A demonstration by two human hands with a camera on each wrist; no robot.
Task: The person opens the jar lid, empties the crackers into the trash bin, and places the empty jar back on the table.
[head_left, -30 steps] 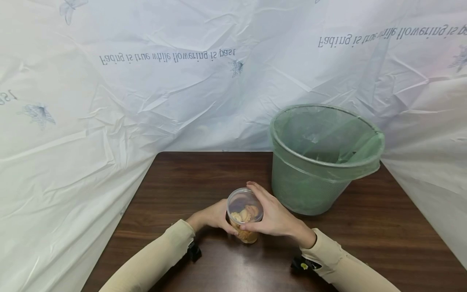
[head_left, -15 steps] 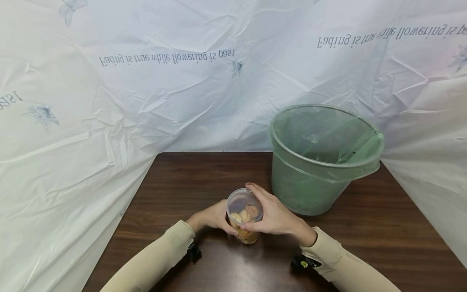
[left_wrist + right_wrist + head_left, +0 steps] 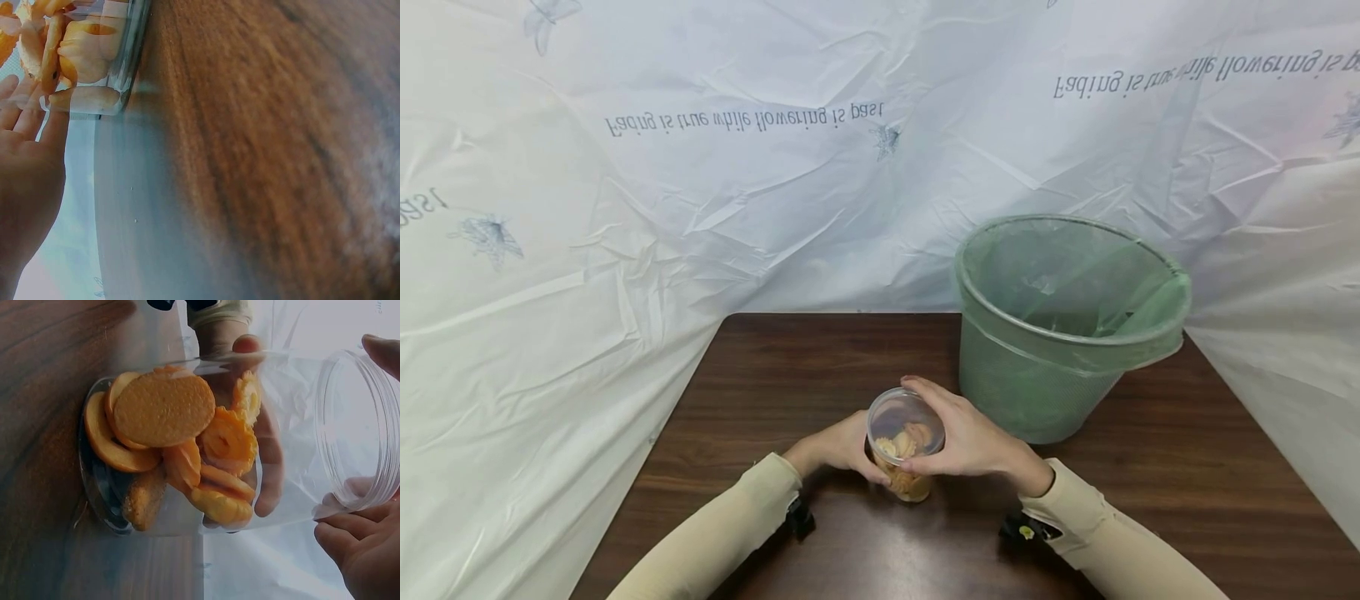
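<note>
A clear plastic jar [image 3: 904,446] stands on the dark wooden table [image 3: 790,367], low and just left of centre in the head view, with both hands around it. The left hand [image 3: 841,446] wraps the jar's body from the left side; in the right wrist view its fingers [image 3: 265,456] show through the clear wall, curled round the far side of the jar, thumb tip at the top edge. The right hand [image 3: 964,440] comes in from the right and sits higher, its fingers curled over the jar's rim and gripping the clear lid [image 3: 904,419]. In the right wrist view that lid [image 3: 359,428] fills the right of the frame, with a fingertip at the upper right corner and bent knuckles at the lower right, so the rim lies between thumb and fingers.

Inside the jar lie biscuits [image 3: 165,412], round and golden, heaped against the bottom in the left half of that frame. The jar's base rests on the wood. The left wrist view catches the jar [image 3: 94,56] in its upper left corner, the palm of the left hand [image 3: 25,181] just below it at the left edge.

Just to the right of the hands, in the head view, stands a green mesh bin [image 3: 1045,367] lined with a green bag [image 3: 1150,308], close to the right hand but apart from it. A creased white sheet [image 3: 625,208] with printed lettering hangs behind and beside the table. Both forearms wear beige sleeves [image 3: 722,525].
</note>
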